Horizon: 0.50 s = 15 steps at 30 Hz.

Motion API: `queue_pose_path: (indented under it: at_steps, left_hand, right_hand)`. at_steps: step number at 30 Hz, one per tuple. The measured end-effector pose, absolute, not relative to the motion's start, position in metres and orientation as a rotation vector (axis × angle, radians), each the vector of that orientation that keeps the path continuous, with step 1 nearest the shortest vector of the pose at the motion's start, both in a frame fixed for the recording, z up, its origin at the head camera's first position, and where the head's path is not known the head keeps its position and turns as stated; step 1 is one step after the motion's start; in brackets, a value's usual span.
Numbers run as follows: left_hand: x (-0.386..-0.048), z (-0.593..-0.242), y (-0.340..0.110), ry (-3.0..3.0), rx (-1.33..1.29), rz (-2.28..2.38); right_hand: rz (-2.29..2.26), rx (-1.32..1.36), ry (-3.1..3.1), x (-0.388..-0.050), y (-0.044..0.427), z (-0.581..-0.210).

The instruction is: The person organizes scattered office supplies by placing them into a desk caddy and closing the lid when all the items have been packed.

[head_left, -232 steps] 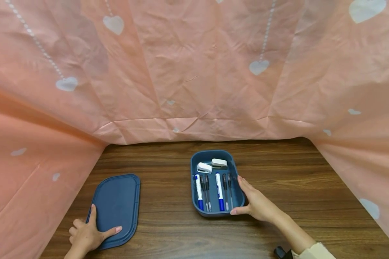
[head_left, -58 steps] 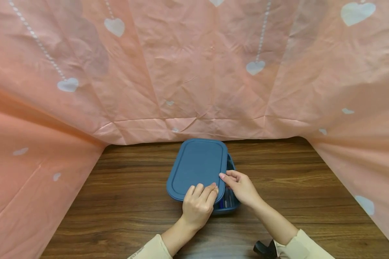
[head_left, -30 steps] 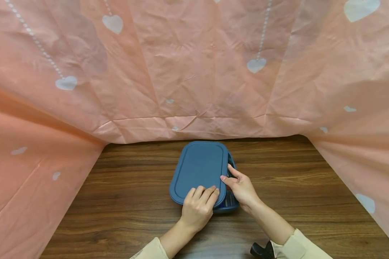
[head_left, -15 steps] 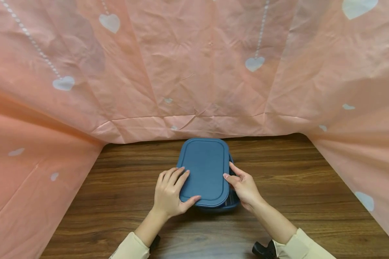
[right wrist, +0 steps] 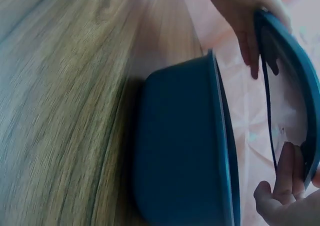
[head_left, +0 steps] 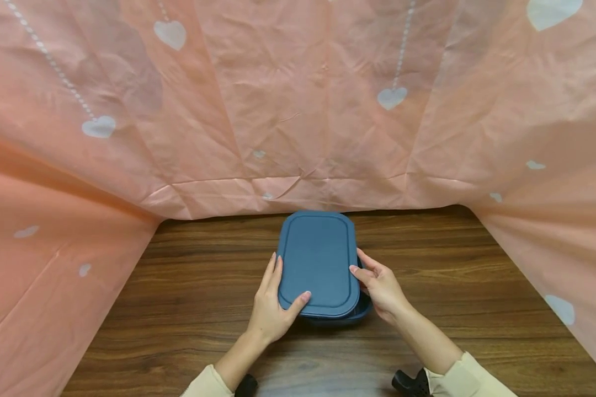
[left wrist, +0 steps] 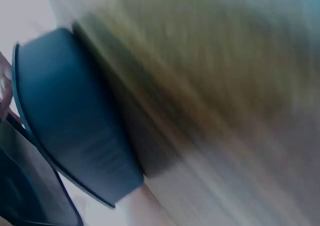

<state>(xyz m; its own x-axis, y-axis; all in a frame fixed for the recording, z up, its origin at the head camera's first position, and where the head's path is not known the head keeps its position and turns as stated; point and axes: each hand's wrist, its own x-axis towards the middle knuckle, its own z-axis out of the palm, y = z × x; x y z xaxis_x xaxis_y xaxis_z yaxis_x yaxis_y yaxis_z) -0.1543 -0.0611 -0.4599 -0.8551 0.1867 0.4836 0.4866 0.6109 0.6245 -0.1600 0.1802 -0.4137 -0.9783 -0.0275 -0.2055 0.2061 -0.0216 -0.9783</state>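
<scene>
Both hands hold a dark blue lid (head_left: 318,259) above a matching rectangular box (head_left: 362,311). My left hand (head_left: 267,313) grips the lid's left side, thumb on top. At the right edge, my right hand (head_left: 383,289) pinches it between thumb and fingers. In the right wrist view, the lid (right wrist: 301,61) stands apart from the rim of the box (right wrist: 175,146), with the left hand (right wrist: 247,11) and right hand (right wrist: 287,203) at opposite sides. The blurred left wrist view shows the box's outer wall (left wrist: 75,111). The lid hides the contents in the head view.
A dark wood-grain table (head_left: 203,264) carries the box near its far edge. Peach cloth with white hearts (head_left: 298,121) hangs behind and along both sides. Small black devices (head_left: 411,383) sit by the cream sleeves (head_left: 469,377).
Earlier, the lid lay on the table at left, and the box showed markers, pens and two small white staplers. Since then, the lid came over the box; lately my left hand shifted to its left side.
</scene>
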Motion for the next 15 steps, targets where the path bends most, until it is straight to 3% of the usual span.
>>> queue_pose_path:
  at_steps: [15]
  left_hand:
    - [-0.141, -0.453, -0.039, -2.533, -0.622, -1.235]
  right_hand:
    - [-1.724, 0.113, 2.592, -0.165, 0.196, -0.412]
